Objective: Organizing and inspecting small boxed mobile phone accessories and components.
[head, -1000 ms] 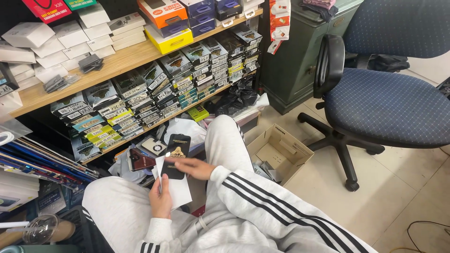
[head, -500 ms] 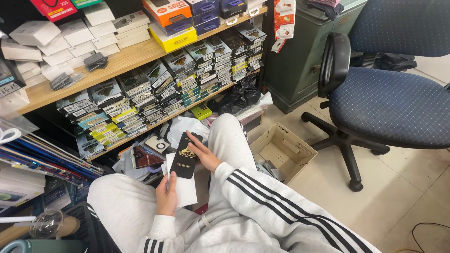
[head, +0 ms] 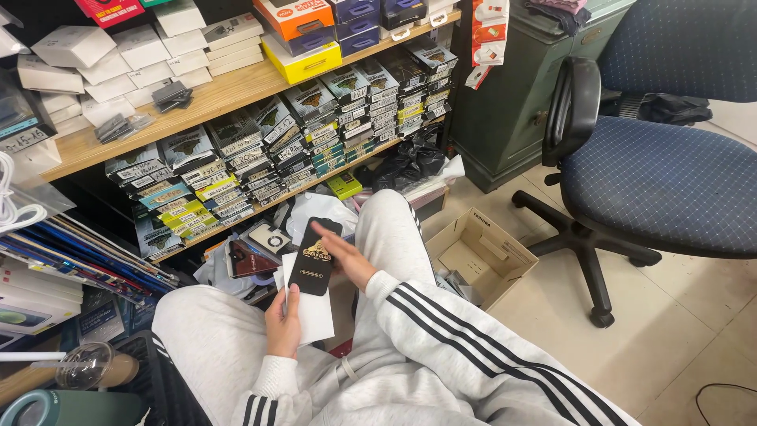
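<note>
My left hand [head: 282, 323] grips the lower edge of a flat black phone-shaped pack [head: 314, 256] with a gold emblem, together with a white sleeve [head: 315, 314] behind it. My right hand [head: 344, 254] lies along the pack's right edge, fingers stretched toward its top. Both hands hover over my lap in grey track trousers, between my knees [head: 388, 221]. Below the pack on the floor lie more loose packs [head: 254, 251], one with a round white ring.
A wooden shelf [head: 229, 93] holds white boxes above and rows of upright packs [head: 284, 134] below. An open cardboard box [head: 479, 251] sits on the tiled floor to the right. A blue office chair [head: 662, 181] and a green cabinet [head: 512, 102] stand beyond.
The black pack has been lifted up from my lap and now stands nearly upright. My right hand slid from across it to its right edge.
</note>
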